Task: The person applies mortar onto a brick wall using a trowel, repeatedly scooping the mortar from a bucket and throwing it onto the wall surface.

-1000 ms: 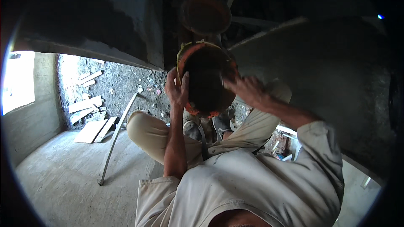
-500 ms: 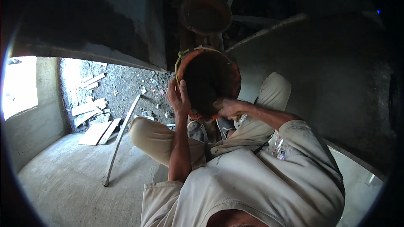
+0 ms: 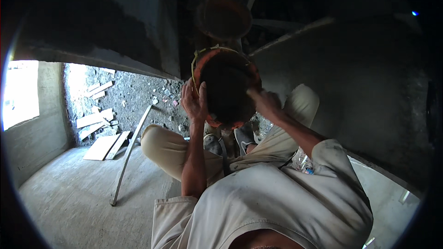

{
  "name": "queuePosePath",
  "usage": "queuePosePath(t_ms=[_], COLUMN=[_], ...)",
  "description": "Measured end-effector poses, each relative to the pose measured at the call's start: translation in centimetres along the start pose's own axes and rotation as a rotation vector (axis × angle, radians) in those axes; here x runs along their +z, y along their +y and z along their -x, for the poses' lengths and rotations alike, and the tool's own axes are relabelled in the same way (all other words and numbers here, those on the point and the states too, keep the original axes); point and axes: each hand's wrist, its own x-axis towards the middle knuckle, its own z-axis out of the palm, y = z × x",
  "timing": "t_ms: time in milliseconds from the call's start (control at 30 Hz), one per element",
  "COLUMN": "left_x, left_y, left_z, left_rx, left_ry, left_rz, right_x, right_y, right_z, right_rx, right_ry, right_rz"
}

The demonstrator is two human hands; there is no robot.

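Observation:
An orange-red bucket (image 3: 213, 56) with a thin yellow handle is tipped so its dark mouth faces me, between my knees. My left hand (image 3: 195, 103) grips its left side, thumb at the rim and fingers round the outside. At the right part of the mouth is my right hand (image 3: 266, 103), fingers curled and slightly blurred. What it holds, if anything, is lost in the dark. The bucket's contents are too dark to make out.
Beyond the bucket stands a second round reddish container (image 3: 226, 34). Dark panels or walls close in on the left and right (image 3: 360, 97). A long wooden strip (image 3: 131, 154) leans at left, near board pieces (image 3: 102, 146) and rubble-strewn ground (image 3: 134, 87).
My right hand has moved up and rightward, from the lower mouth of the bucket to its right side. The bucket and my left hand have shifted slightly up and left in view.

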Motion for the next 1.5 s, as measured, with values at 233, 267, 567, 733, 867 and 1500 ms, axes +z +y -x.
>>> queuePosePath(t_ms=[233,267,567,733,867,1500], left_x=[0.1,0.0,1.4,1.3,0.6,1.3], left_y=[-2.5,-2.3,-3.1,-1.2,1.2,-1.5], left_z=[0.7,0.8,1.3,0.8,0.2,0.8], left_rx=[-0.069,-0.074,-0.154,-0.132,-0.118,-0.188], left_ry=[0.026,0.028,-0.032,-0.031,-0.075,0.016], left_rz=[0.067,0.058,0.186,0.197,0.208,0.346], right_x=[-1.0,-3.1,3.4,-1.6,-6.3,2.0], right_y=[-1.9,-1.7,-1.9,0.5,1.4,-4.5], right_z=[4.0,3.9,-0.6,2.3,-1.8,-2.7], right_rx=[-0.327,-0.418,-0.348,-0.528,-0.456,0.533], right_ry=[-0.071,0.012,-0.067,-0.080,0.240,-0.879], right_rz=[0.256,0.214,0.431,0.302,0.549,-2.024])
